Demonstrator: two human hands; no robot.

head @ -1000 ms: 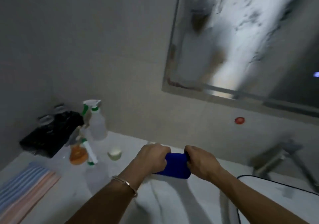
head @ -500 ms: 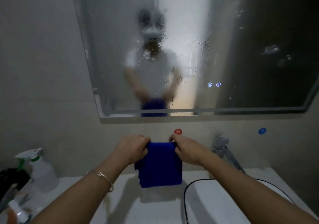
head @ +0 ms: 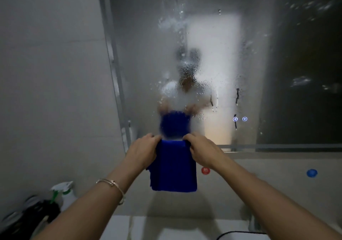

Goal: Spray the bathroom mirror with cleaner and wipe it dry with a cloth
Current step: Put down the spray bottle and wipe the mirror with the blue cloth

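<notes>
Head view: left hand [head: 142, 151] and right hand [head: 202, 150] pinch blue cloth [head: 174, 167], arms outstretched.

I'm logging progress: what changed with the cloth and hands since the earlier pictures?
The blue cloth rose from low over the counter to the mirror's bottom edge and now hangs open instead of bunched. The left hand and right hand still grip its top corners. The mirror stays wet and unwiped; the spray bottle stays on the left.
</notes>
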